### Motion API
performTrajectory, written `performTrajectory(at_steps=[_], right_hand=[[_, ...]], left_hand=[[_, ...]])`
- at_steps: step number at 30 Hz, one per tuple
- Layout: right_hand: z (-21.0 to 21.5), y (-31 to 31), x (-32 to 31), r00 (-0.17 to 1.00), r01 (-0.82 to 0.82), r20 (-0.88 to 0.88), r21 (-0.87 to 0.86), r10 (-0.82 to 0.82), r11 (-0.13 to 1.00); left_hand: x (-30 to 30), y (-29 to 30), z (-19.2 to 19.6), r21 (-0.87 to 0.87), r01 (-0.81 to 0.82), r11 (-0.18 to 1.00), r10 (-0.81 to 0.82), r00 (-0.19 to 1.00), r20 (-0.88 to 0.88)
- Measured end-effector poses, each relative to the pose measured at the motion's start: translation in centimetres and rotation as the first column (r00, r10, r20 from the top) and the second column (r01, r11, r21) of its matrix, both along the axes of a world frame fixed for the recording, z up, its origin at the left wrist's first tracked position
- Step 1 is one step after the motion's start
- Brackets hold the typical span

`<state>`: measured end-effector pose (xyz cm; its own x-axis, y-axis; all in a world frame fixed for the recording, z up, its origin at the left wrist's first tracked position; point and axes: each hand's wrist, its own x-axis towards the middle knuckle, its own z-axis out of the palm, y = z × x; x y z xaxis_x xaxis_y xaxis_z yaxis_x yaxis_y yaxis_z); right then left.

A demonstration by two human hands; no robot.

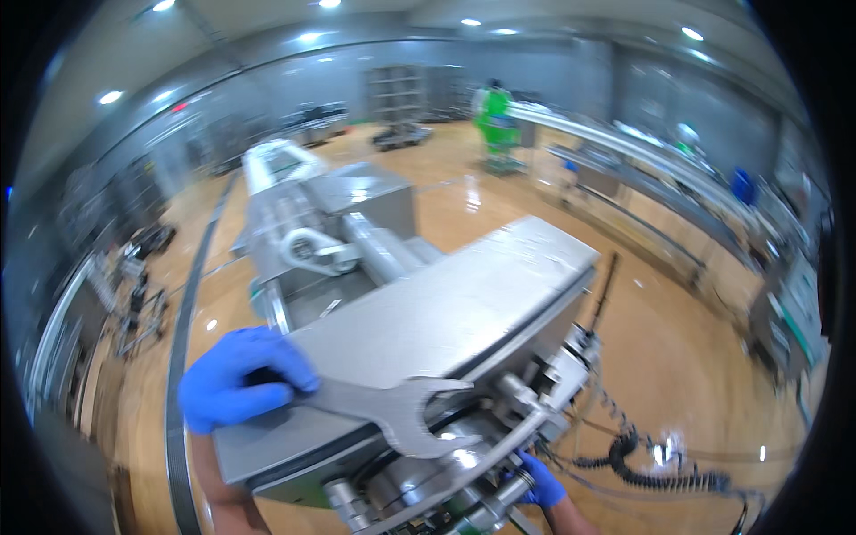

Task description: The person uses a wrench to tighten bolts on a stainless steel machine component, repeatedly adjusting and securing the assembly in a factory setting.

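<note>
My left hand [242,379], in a blue glove, is closed round the handle of a large flat open-end wrench [406,412]. The wrench's forked jaw points right, over the round metal parts [410,486] at the machine's near side. Beneath the wrench handle lies the flat steel cover [446,308] of the machine. My right hand [542,481], also gloved in blue, is low on the right beside the metal fittings. Those fittings hide most of its fingers, so its grip does not show.
A black coiled cable [624,455] trails off the machine's right side. Behind the cover stands more steel machinery [312,223]. A person in green [495,120] is at the long conveyor table [624,143] farther back. A dark drain strip [183,357] crosses the tan floor on the left.
</note>
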<state>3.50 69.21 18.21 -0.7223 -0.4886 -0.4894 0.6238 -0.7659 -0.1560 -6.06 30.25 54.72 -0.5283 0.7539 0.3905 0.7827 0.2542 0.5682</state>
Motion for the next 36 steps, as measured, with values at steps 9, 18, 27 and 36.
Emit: performTrajectory(at_steps=[9,18,27,36], right_hand=[[-2.2,2.6,-0.5,0.865,0.159,-0.425,0.737,0.268,0.657],[2.3,2.5,0.8,0.85,0.218,-0.468,0.731,0.242,0.647],[-1.9,4.0,1.6,0.596,0.502,-0.658,0.752,0.459,0.426],[-5.8,5.9,-0.2,0.595,0.57,-0.515,0.812,0.617,0.128]], left_hand=[[1.2,-1.0,-0.6,-0.003,-0.071,0.997,0.071,0.997,-0.003],[1.1,-1.3,-1.3,0.011,-0.109,0.994,0.108,0.993,0.05],[0.9,-1.1,-0.8,-0.006,-0.083,0.997,0.083,0.996,0.022],[1.0,-0.9,-0.7,0.006,-0.061,0.998,0.061,0.998,0.012]])
